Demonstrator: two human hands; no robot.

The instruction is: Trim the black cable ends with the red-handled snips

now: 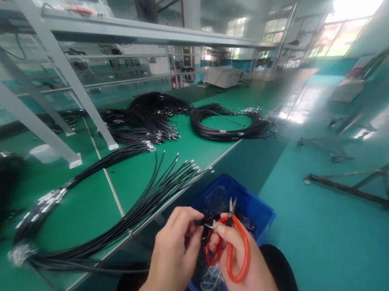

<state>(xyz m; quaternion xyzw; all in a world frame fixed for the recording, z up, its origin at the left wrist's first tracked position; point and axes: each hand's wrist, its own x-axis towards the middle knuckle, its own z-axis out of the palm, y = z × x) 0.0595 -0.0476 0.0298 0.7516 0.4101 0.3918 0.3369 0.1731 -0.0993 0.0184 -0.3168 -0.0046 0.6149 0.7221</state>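
My right hand [235, 247] is closed around red-handled scissors [245, 257], their blades pointing up and slightly apart. Its thumb and forefinger also pinch a small whitish piece [211, 225]. Facing it, my left hand [175, 250] pinches the dark end of what looks like a black cable [201, 221]; the fingers hide most of it. Both hands are above a blue bin [266, 218] containing small scraps. To the left, a looped bundle of black cables [101, 237] rests on the green table, its tips fanned out toward the table edge.
Coiled black cables [223, 132] and a heap of more cables [141, 126] lie farther along the green table [86, 213]. White shelf legs [78, 91] stand on it at left. A wheeled metal stand [357, 183] is on the floor at right.
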